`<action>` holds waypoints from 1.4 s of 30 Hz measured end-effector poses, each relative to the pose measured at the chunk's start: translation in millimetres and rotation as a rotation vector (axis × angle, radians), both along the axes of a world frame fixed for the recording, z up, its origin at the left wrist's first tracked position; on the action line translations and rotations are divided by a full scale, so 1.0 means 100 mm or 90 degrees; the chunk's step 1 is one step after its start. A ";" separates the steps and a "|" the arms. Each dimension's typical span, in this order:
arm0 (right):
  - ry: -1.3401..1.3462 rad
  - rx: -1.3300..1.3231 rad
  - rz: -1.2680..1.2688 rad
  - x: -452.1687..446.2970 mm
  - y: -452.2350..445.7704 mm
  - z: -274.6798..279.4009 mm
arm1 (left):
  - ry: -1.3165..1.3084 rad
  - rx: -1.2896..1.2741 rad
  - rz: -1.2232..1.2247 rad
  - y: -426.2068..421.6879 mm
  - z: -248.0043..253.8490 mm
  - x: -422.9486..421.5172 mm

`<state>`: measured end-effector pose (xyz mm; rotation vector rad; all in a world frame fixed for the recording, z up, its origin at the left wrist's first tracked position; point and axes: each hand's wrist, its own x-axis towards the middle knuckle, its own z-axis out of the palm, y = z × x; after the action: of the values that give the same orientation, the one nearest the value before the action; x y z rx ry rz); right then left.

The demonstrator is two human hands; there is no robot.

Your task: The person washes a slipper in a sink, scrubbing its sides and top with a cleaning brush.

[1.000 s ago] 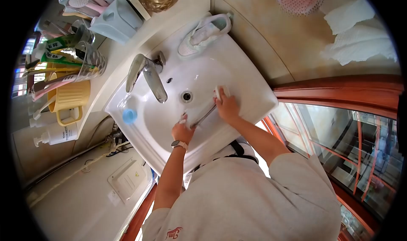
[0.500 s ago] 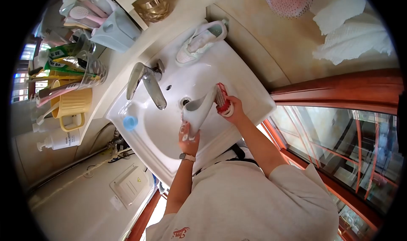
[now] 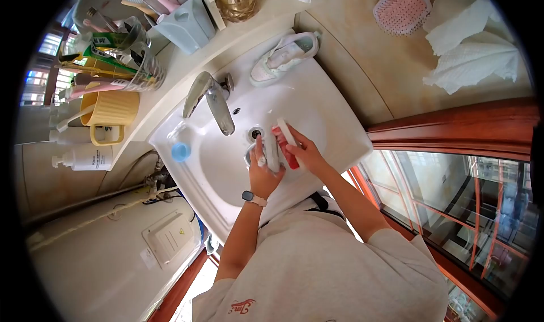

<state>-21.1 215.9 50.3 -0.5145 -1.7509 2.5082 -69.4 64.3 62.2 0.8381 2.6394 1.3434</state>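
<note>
Over the white sink, my left hand is closed around a pale, wet shoe, with white suds on the fingers. The shoe is turned on edge, so much of it is hidden by the hand. My right hand grips a red and white scrub brush close beside the shoe. Whether the bristles touch it I cannot tell. A second light-coloured shoe lies on the sink's back rim, away from both hands.
The faucet reaches over the basin near the drain. A blue cup-like item sits at the sink's left corner. A yellow mug and a soap bottle stand left. A pink hairbrush and paper towels lie right.
The shoe in my left hand has been turned from lengthwise to edge-on and lowered. My right hand has rotated the brush and brought it slightly closer. The camera view has shifted a little.
</note>
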 end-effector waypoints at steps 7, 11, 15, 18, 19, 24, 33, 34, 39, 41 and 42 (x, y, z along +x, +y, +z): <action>-0.006 0.472 -0.015 0.11 0.03 0.36 | -0.166 -0.028 0.040 -0.01 -0.18 0.03; 0.103 0.604 0.034 0.27 -0.22 0.56 | -0.170 -0.007 0.027 -0.07 -0.15 -0.05; -0.140 0.369 -0.020 0.13 -0.10 0.61 | -0.030 0.040 0.027 -0.01 0.04 0.03; 0.059 0.637 0.089 0.26 -0.27 0.72 | -0.123 -0.089 0.039 -0.11 -0.20 0.14; 0.062 0.640 0.087 0.21 -0.22 0.71 | -0.089 -0.088 0.037 -0.10 -0.15 0.14; -0.067 0.593 0.080 0.39 -0.30 0.59 | 0.006 -0.027 -0.034 -0.15 -0.29 0.07; -0.056 0.528 -0.041 0.60 -0.35 0.28 | -0.046 0.011 0.029 -0.04 -0.20 0.29; 0.000 0.548 -0.018 0.66 -0.39 0.42 | -0.071 0.062 0.037 -0.05 -0.27 0.31; -0.284 0.260 -0.070 0.61 -0.13 0.30 | -0.028 -0.002 -0.017 0.03 -0.29 0.50; -0.040 0.444 -0.068 0.73 -0.31 0.22 | -0.084 0.084 0.028 0.09 -0.24 0.41; 0.034 0.548 -0.068 0.79 -0.37 0.22 | -0.100 0.063 0.019 0.05 -0.18 0.44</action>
<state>58.3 178.4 72.3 -0.4336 -2.4225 1.4449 -25.6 69.4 43.7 0.6762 2.4939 1.4915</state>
